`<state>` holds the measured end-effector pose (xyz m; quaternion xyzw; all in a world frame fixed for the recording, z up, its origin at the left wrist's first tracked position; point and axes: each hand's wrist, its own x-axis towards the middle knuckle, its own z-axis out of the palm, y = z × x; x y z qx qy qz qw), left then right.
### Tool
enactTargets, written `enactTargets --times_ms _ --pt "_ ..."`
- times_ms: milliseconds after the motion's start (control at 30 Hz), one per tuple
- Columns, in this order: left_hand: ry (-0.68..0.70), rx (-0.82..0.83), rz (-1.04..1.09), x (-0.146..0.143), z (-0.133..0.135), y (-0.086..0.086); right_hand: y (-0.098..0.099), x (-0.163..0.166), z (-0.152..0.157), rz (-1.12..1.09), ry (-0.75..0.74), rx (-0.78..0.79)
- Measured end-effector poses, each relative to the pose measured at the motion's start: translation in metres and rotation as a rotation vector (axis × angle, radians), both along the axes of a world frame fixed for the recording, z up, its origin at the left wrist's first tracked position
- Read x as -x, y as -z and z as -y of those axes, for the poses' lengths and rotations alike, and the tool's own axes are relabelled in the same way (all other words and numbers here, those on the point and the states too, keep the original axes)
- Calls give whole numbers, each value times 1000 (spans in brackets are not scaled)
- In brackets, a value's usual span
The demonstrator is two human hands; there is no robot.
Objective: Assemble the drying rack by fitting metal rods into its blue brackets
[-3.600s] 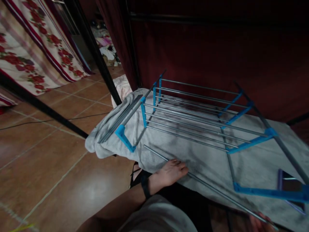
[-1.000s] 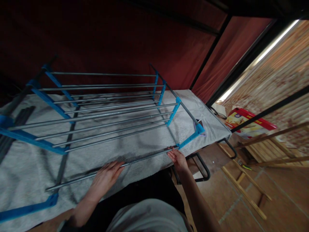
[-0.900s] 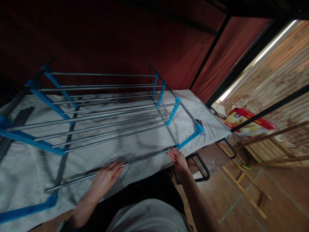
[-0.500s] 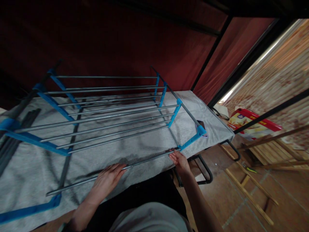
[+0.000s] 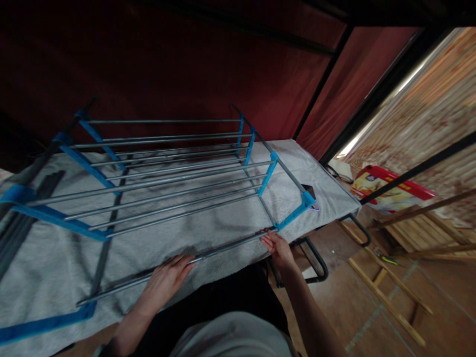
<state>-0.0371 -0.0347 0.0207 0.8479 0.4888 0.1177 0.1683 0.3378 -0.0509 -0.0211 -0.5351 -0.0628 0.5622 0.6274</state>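
A grey metal rod (image 5: 226,247) runs along the near side of a rack (image 5: 171,173) made of metal bars and blue plastic brackets. My left hand (image 5: 169,277) is wrapped over the rod near its middle. Close to the rod's right end, my right hand (image 5: 277,246) grips it, thumb and fingers around it. That end meets the lower end of a blue bracket (image 5: 293,216) at the rack's right side. The rod's left end lies by another blue bracket (image 5: 87,310); I cannot tell whether they touch.
The rack rests on a bed with a light grey blanket (image 5: 327,183). Several loose dark rods (image 5: 31,213) lie at the left. A small dark box (image 5: 309,190) is behind the right bracket. To the right are a red and yellow box (image 5: 386,191) and a wooden frame (image 5: 386,292) on the tiled floor.
The rod's left end has shifted slightly to the right and sits nearer the lower left bracket. Both hands keep their hold, almost in the same place.
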Motion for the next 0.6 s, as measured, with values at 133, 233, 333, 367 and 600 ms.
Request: enactTargets --times_ms 133,233,333,367,600 --pt "-1 4 26 1 1 3 0 0 1 2 6 3" --pt "4 -3 47 1 3 7 -1 0 2 -4 11 2" --pt "11 -9 61 1 3 8 -3 -1 2 -11 3 -6" --pt "10 -5 60 0 4 8 -4 -1 2 -11 1 -5" --pt "-16 29 40 -4 6 5 -8 -3 4 2 0 18"
